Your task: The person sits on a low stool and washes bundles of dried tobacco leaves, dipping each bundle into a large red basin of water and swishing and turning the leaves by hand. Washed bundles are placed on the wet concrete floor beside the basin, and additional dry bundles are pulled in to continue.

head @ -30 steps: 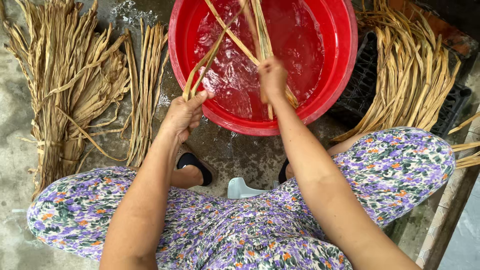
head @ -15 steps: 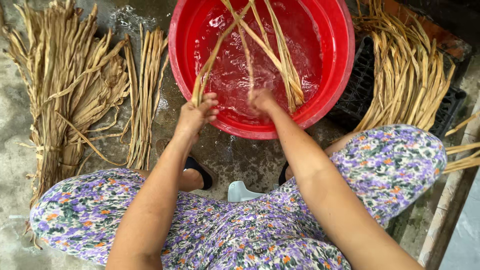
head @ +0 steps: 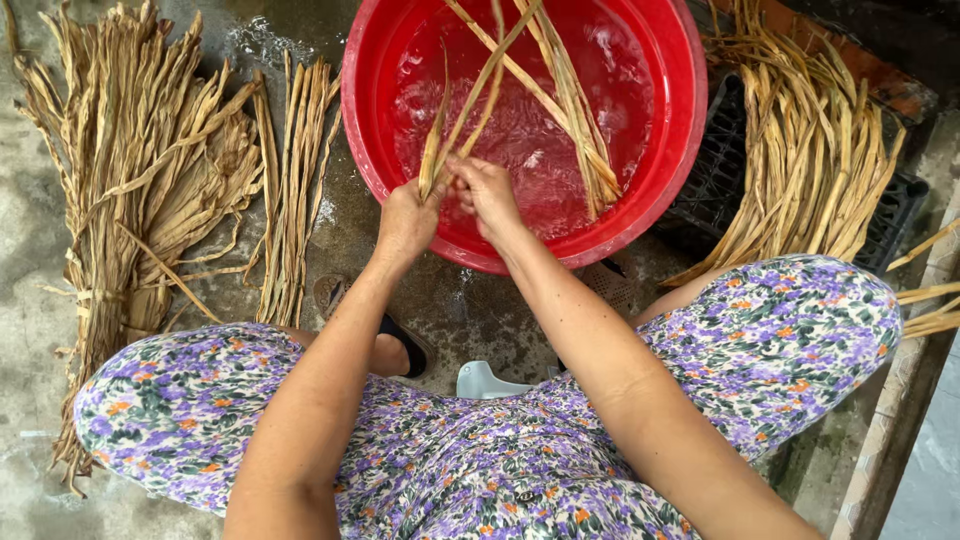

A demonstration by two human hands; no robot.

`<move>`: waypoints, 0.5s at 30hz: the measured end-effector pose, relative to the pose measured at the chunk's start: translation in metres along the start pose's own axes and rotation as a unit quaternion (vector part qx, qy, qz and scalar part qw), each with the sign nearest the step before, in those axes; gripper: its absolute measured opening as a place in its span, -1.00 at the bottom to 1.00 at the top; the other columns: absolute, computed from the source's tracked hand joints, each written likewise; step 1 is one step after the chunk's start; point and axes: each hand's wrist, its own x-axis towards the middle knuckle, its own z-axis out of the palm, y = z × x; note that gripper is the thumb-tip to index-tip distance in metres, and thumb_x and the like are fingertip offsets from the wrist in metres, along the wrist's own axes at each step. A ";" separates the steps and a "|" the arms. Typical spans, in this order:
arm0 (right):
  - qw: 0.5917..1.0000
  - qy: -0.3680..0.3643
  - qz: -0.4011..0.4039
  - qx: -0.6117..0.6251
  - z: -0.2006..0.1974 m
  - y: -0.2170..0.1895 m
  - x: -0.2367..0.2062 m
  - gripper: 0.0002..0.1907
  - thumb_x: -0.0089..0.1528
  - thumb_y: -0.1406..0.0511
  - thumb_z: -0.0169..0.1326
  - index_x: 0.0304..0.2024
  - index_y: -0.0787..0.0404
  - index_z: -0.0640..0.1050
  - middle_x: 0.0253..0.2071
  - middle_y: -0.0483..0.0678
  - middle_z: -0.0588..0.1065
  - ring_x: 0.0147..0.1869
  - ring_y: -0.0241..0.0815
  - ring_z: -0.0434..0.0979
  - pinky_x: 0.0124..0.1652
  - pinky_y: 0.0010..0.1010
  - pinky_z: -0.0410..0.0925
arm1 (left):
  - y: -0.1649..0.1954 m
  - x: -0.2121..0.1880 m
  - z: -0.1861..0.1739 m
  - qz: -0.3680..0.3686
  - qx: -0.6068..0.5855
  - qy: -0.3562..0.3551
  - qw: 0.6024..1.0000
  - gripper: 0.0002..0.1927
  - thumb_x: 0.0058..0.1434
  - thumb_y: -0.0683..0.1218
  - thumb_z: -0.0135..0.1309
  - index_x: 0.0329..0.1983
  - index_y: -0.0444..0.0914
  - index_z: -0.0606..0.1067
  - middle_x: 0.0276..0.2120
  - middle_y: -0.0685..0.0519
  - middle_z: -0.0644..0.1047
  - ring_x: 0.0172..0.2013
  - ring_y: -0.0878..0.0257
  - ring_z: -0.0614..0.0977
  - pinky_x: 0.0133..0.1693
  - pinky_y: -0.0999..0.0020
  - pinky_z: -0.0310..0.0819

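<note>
Head view, hands: the left hand [head: 405, 222] was closed around the near ends of a few dried reed strips [head: 470, 100], and the right hand [head: 487, 195] pinched the same strips just beside it, both at the near rim of the red basin [head: 672, 150].
Head view, where the strips lay: their far ends slanted up across the water in the basin, crossing a second loose bunch of wet strips [head: 575, 120] that lay against the right inner wall.
Doing it well: as I judge it, the grip needed to stay close to the ends and the two hands close together, so the long strips would not kink; drawing them along their length through the water should have wetted them evenly.
Left of the basin: a big tied bundle of dry reeds [head: 130, 200] and a thinner sheaf [head: 292, 190] lay on the wet concrete floor [head: 470, 310].
Right of the basin: a heap of strips [head: 800, 170] rested on a dark crate [head: 715, 165].
In the way: the bunch at the right wall crossed the held strips and could have tangled with them.
Near the knees: a dark sandal [head: 405, 345] and a pale object, perhaps a low stool [head: 485, 380], sat by the flowered clothing [head: 790, 340].
</note>
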 end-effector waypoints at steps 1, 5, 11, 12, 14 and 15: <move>0.998 0.052 0.028 0.016 -0.007 -0.001 0.003 -0.83 0.35 0.31 0.11 -0.25 0.30 0.63 -0.37 0.02 0.52 -0.61 -0.43 0.27 -0.68 -0.67 0.12 | 0.005 -0.006 -0.001 -0.002 0.023 -0.016 1.000 -0.73 0.40 0.03 0.02 -0.07 -0.21 0.62 -0.47 -0.05 0.58 -0.47 0.24 0.57 -0.31 0.16 0.48; 0.974 0.144 0.067 0.160 -0.067 -0.023 0.036 -0.85 0.34 0.38 0.00 -0.15 0.30 0.59 -0.29 0.03 0.58 -0.61 -0.47 0.27 -0.70 -0.71 0.12 | 0.021 -0.037 -0.019 0.015 0.034 -0.103 0.994 -0.74 0.37 0.03 0.06 -0.14 -0.18 0.68 -0.56 -0.02 0.51 -0.51 0.25 0.51 -0.37 0.25 0.39; 0.905 0.256 -0.029 0.339 -0.177 -0.069 0.075 -0.86 0.38 0.29 0.14 -0.14 0.27 0.60 -0.28 0.03 0.57 -0.60 -0.43 0.35 -0.71 -0.66 0.12 | 0.023 -0.071 -0.101 0.032 -0.018 -0.127 0.991 -0.74 0.32 0.04 0.09 -0.11 -0.15 0.70 -0.54 0.22 0.46 -0.49 0.37 0.37 -0.40 0.40 0.26; 0.920 0.246 -0.040 0.302 -0.179 -0.073 0.073 -0.79 0.38 0.24 0.13 -0.16 0.29 0.62 -0.34 -0.02 0.52 -0.62 -0.43 0.32 -0.71 -0.64 0.14 | 0.024 -0.071 -0.106 0.054 -0.037 -0.130 0.989 -0.74 0.30 0.03 0.11 -0.11 -0.17 0.68 -0.52 0.26 0.49 -0.48 0.41 0.36 -0.41 0.42 0.26; 0.946 0.223 -0.066 0.225 -0.162 -0.073 0.061 -0.63 0.36 0.12 0.11 -0.19 0.33 0.67 -0.45 -0.11 0.42 -0.65 -0.42 0.26 -0.72 -0.60 0.20 | 0.028 -0.068 -0.107 0.012 -0.027 -0.095 0.995 -0.74 0.31 0.04 0.13 -0.13 -0.20 0.68 -0.55 0.20 0.42 -0.51 0.38 0.33 -0.44 0.36 0.21; 0.962 0.195 -0.042 0.188 -0.146 -0.073 0.053 -0.61 0.35 0.08 0.08 -0.20 0.29 0.67 -0.47 -0.14 0.45 -0.65 -0.46 0.23 -0.72 -0.64 0.16 | 0.031 -0.065 -0.105 -0.008 -0.022 -0.077 0.997 -0.73 0.32 0.04 0.14 -0.13 -0.22 0.67 -0.56 0.18 0.38 -0.52 0.36 0.31 -0.45 0.33 0.19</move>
